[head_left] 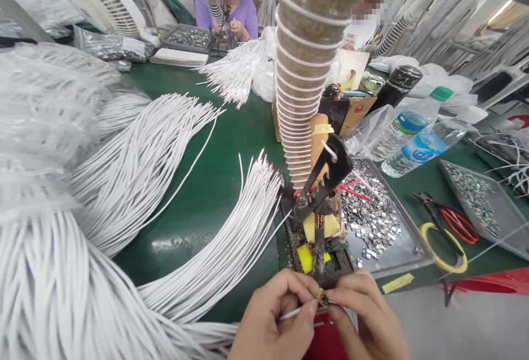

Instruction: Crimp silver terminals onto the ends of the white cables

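Observation:
Near the bottom edge, my left hand (275, 316) is closed in a pinch around a white cable (290, 313). My right hand (367, 313) pinches a small dark and yellowish piece (322, 297) at the cable's end; its exact kind is too small to tell. The fingertips of both hands nearly meet there. Just beyond them stands a metal fixture with a black notched bracket (330, 175), a tan handle (318, 136) and yellow sponge pieces (305, 258). Left of the fixture lies a bundle of white cables (219, 261) with reddish tips.
A ribbed hose (303, 68) hangs over the fixture. To the right are a tray (407, 258) of small metal parts, pliers (438, 222), a tape roll (465, 263) and water bottles (425, 148). More cable bundles (136, 167) fill the left. Two people (243, 12) sit opposite.

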Demonstrator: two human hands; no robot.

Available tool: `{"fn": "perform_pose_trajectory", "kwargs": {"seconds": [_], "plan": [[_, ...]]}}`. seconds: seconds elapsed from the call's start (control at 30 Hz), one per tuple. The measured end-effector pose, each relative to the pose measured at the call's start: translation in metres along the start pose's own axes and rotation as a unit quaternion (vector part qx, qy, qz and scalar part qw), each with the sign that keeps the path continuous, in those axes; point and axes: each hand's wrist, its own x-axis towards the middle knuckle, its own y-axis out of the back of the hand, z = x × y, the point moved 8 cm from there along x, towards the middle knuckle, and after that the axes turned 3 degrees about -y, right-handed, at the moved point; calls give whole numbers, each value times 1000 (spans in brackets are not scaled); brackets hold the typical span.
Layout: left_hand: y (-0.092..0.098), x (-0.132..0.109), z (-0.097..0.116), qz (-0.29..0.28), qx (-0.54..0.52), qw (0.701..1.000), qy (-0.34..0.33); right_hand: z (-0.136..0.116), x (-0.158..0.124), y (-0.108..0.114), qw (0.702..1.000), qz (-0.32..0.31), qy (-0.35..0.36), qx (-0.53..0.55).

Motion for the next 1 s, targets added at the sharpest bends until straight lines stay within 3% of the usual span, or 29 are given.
{"fn": "perform_pose_trajectory", "kwargs": {"seconds": [0.2, 0.37, 0.67, 1.0], "plan": [[2, 2, 6, 34, 8, 999, 32, 0, -9, 9, 996, 48, 16, -73], [2, 5, 6, 43, 6, 998, 54, -10, 2, 6, 993, 43, 69, -88], [0, 6, 16, 57, -15, 997, 48, -14, 7, 4, 993, 84, 30, -77], [-2, 5, 24, 75, 17, 997, 24, -17, 7, -1, 985, 83, 54, -142]]}}
